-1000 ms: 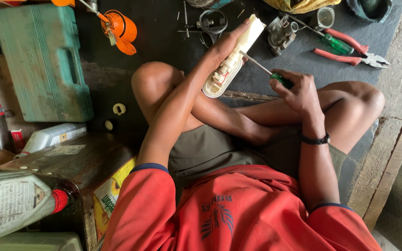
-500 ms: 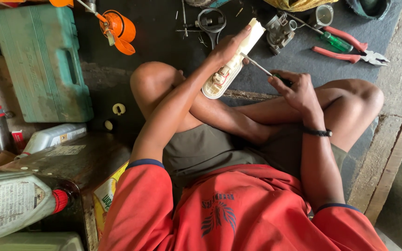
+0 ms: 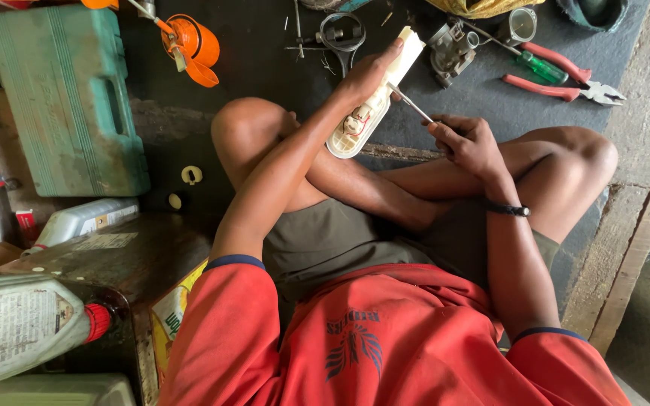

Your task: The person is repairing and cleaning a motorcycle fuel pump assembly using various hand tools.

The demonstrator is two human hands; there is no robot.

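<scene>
I sit cross-legged on a dark mat. My left hand (image 3: pixel 366 75) grips a long cream plastic part (image 3: pixel 370 105) held up over my knees, its open side with small red and metal fittings facing me. My right hand (image 3: pixel 466 143) is closed around a screwdriver (image 3: pixel 409 101), whose thin metal shaft points up-left with its tip at the plastic part. The handle is hidden inside my fist. A black band circles my right wrist.
A green tool case (image 3: pixel 65 98) lies at upper left. An orange funnel (image 3: pixel 189 46), a metal ring tool (image 3: pixel 340 34), a carburettor-like metal part (image 3: pixel 453 45), a green screwdriver (image 3: pixel 539 68) and red pliers (image 3: pixel 566 79) lie ahead. Oil bottles (image 3: pixel 16 327) stand at left.
My right hand has drawn in toward my body and closed over the screwdriver's green handle. The cream part has tilted a little; the tip stays against it.
</scene>
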